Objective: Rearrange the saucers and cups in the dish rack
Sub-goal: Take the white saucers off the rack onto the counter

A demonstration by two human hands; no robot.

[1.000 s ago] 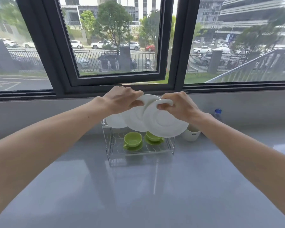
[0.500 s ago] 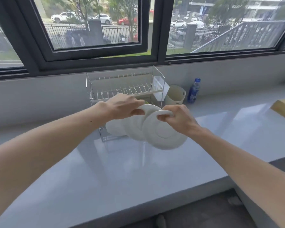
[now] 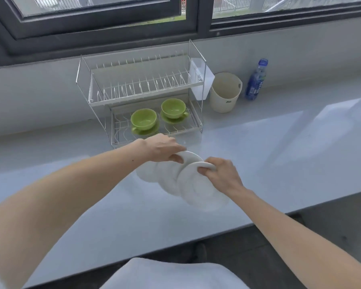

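A two-tier wire dish rack [image 3: 141,91] stands on the grey counter under the window; its upper tier holds nothing. On the lower tier sit two green cups, a left cup [image 3: 143,120] and a right cup [image 3: 173,107], each on a green saucer. In front of the rack, above the counter, my left hand [image 3: 162,150] grips the top rims of two overlapping white saucers [image 3: 167,177]. My right hand [image 3: 219,174] grips the rim of a third white saucer [image 3: 200,189], which overlaps them on the right.
A cream bucket [image 3: 224,94] stands right of the rack, with a blue bottle [image 3: 255,80] beyond it. A white plastic holder [image 3: 200,80] hangs on the rack's right end. The counter's front edge [image 3: 196,239] runs below my arms. Black window frames rise behind.
The white saucers have come away from the rack toward me and lower over the counter, still held by both hands. The view has tilted down, and the green cups now show.
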